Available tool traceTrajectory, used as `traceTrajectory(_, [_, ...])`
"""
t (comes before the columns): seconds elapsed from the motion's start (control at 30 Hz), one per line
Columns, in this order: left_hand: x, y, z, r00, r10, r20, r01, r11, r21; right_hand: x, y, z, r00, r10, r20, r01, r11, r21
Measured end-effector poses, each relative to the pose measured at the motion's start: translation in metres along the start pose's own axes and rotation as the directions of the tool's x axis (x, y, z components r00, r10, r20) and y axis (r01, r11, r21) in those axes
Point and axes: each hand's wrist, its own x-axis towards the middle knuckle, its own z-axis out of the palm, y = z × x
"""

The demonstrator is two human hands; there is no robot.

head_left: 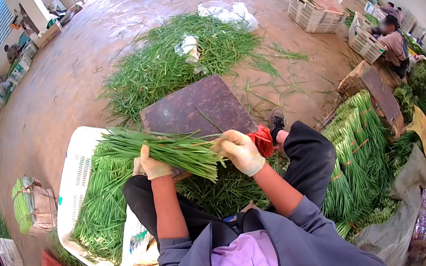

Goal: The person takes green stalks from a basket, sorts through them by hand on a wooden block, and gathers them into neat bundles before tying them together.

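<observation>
My left hand (pixel 154 162), in a pale glove, is closed around a loose bunch of long green stalks (pixel 189 156) that look like garlic chives. The bunch lies crosswise above my lap. At its right end the gloved fingers of my right hand (pixel 242 153) pinch together at the stalk ends; the fingertips are partly hidden. Just beyond the bunch is a dark board (pixel 192 107) with a stray stalk on it. Left of my knee, a white plastic crate (pixel 73 180) holds more of the same stalks. Red ties (pixel 262 141) hang by the board's right corner, near my right hand.
A heap of loose stalks (pixel 158 66) with white plastic (pixel 230 14) covers the floor ahead. Bundled, banded chives (pixel 356 138) are stacked at my right. Farther right are crates (pixel 316 11) and a seated person (pixel 393 46). A packed bag (pixel 35 205) stands at left.
</observation>
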Motion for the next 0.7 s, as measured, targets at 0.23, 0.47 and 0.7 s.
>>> traceTrajectory(0.23, [0.013, 0.029, -0.007, 0.987, 0.111, -0.115, -0.133, 0.970, -0.202, -0.022, -0.013, -0.062, 0.958, -0.160, -0.236, 0.247, 0.880, 0.406])
traceTrajectory(0.47, [0.011, 0.054, -0.014, 0.969, 0.196, -0.150, -0.222, 0.957, -0.187, -0.009, -0.071, -0.112, 0.784, -0.241, -0.573, 0.531, 0.739, 0.416])
traceTrajectory(0.7, [0.011, 0.053, -0.027, 0.969, 0.244, -0.028, -0.245, 0.961, -0.129, 0.032, -0.116, -0.115, 0.561, -0.451, -0.694, 0.719, 0.681, 0.139])
